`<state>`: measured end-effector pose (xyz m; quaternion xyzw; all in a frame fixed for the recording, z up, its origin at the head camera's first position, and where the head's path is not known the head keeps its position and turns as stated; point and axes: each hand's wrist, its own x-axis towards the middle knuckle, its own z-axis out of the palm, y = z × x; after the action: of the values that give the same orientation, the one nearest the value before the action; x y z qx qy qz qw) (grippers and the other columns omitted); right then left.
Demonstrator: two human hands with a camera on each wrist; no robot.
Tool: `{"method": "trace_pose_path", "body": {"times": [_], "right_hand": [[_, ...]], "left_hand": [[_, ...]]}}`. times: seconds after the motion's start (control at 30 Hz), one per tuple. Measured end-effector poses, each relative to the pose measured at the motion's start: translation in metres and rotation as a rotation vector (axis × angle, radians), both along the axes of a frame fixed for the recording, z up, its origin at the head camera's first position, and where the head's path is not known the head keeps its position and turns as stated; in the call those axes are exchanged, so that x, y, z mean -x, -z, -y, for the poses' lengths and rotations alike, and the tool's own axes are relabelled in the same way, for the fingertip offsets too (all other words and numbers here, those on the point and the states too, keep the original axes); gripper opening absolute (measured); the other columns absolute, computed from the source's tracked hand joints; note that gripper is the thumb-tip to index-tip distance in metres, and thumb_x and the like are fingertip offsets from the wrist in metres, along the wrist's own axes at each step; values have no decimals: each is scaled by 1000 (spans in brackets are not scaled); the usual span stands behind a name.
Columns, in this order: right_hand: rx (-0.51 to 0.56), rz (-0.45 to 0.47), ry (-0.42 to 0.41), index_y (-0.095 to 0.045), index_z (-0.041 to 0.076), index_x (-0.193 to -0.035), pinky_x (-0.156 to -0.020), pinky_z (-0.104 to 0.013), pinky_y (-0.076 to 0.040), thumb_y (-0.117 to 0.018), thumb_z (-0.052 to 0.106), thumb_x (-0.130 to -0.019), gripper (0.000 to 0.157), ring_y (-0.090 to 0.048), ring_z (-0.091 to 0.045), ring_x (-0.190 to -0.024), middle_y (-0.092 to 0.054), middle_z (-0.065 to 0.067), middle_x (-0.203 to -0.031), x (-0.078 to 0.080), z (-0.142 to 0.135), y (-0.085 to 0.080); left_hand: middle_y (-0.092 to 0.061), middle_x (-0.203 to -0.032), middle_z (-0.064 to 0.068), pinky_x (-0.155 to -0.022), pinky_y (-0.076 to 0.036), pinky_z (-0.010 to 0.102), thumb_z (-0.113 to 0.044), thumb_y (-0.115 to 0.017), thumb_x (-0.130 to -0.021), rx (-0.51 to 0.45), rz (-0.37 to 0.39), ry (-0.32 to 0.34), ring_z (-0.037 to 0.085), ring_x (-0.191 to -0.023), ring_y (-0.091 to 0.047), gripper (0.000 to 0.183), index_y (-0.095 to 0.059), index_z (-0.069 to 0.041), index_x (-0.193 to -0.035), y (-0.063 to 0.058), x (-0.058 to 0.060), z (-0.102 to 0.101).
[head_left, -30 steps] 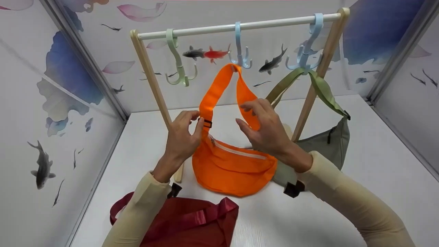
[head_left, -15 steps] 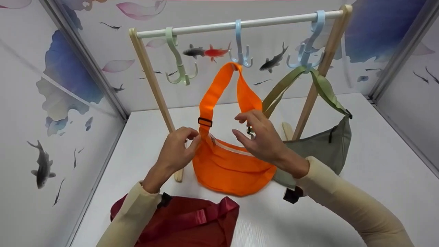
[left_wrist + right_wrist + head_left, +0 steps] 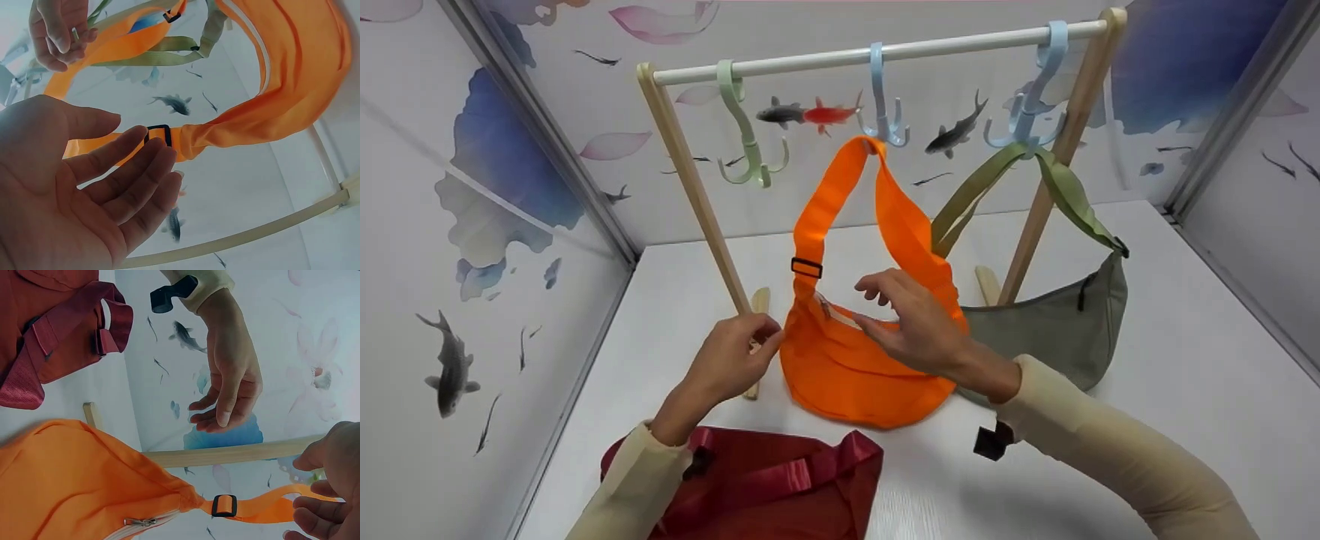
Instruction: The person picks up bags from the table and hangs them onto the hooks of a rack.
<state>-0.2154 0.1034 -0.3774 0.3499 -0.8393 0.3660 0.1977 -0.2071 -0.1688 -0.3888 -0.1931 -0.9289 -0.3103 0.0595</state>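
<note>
Below your left hand (image 3: pixel 727 358) lies a dark red bag (image 3: pixel 780 469); that hand's fingers curve loosely, holding nothing, by the orange bag's left edge. Between your hands sits the orange bag (image 3: pixel 855 396), bright, softly creased and round-bottomed, with a black buckle (image 3: pixel 807 268) and pale zip, its looped strap (image 3: pixel 826 196) on a light blue hook (image 3: pixel 877 84). Your right hand (image 3: pixel 915 326), thumb and fingers parted, grips nothing before its right half; beyond hangs a grey-green bag (image 3: pixel 1057 326).
</note>
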Motion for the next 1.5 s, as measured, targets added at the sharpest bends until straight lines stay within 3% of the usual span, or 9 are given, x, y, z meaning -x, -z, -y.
{"method": "trace_pose_path", "body": {"times": [0.4, 0.73, 0.83, 1.0, 1.17, 1.33, 1.5], "right_hand": [[-64, 43, -69, -59, 3, -117, -84, -34, -54, -72, 15, -91, 32, -59, -22, -96, -62, -10, -109, -5, 10, 14], [-110, 175, -91, -60, 6, -117, -86, -32, -55, -71, 20, -92, 31, -61, -19, -99, -62, -6, -109, -10, 19, 21], [-122, 186, -113, -59, 6, -115, -85, -32, -54, -70, 20, -93, 28, -60, -19, -98, -62, -6, -108, -11, 22, 25], [-154, 224, -149, -60, 6, -114, -84, -33, -54, -71, 19, -93, 27, -61, -20, -99, -63, -7, -109, -13, 25, 29], [-190, 276, -177, -62, 5, -113, -85, -36, -54, -70, 19, -93, 26, -61, -23, -99, -64, -8, -108, -14, 29, 33], [-237, 319, -223, -63, 5, -113, -87, -38, -54, -69, 20, -94, 25, -60, -21, -99, -65, -7, -108, -17, 37, 39], [-295, 357, -264, -65, 8, -111, -88, -31, -53, -68, 24, -95, 23, -61, -17, -99, -65, -4, -107, -23, 49, 44]], "left_hand": [[-68, -86, -1, -76, -55, 36, -15, -66, -95, 59, 122, 91, 12, -79, -60, 7, -72, -12, -96, 23, -7, 12], [-65, -84, -3, -70, -52, 32, -22, -64, -97, 181, 322, 190, 14, -74, -55, 17, -72, -9, -103, 34, -12, 20], [-65, -84, -3, -70, -52, 34, -23, -63, -97, 195, 373, 228, 15, -73, -55, 17, -72, -9, -103, 38, -13, 23], [-66, -89, -1, -78, -55, 40, -24, -65, -96, 204, 520, 264, 16, -79, -58, 15, -71, -13, -103, 41, -15, 26], [-67, -92, -2, -81, -54, 43, -27, -67, -95, 240, 635, 278, 16, -83, -60, 12, -71, -18, -101, 45, -19, 29], [-66, -90, -4, -81, -53, 42, -27, -70, -92, 300, 688, 277, 15, -83, -59, 11, -71, -18, -98, 48, -21, 31], [-65, -89, -6, -84, -52, 42, -32, -73, -89, 373, 754, 254, 14, -83, -58, 17, -71, -18, -98, 50, -22, 30]]}}
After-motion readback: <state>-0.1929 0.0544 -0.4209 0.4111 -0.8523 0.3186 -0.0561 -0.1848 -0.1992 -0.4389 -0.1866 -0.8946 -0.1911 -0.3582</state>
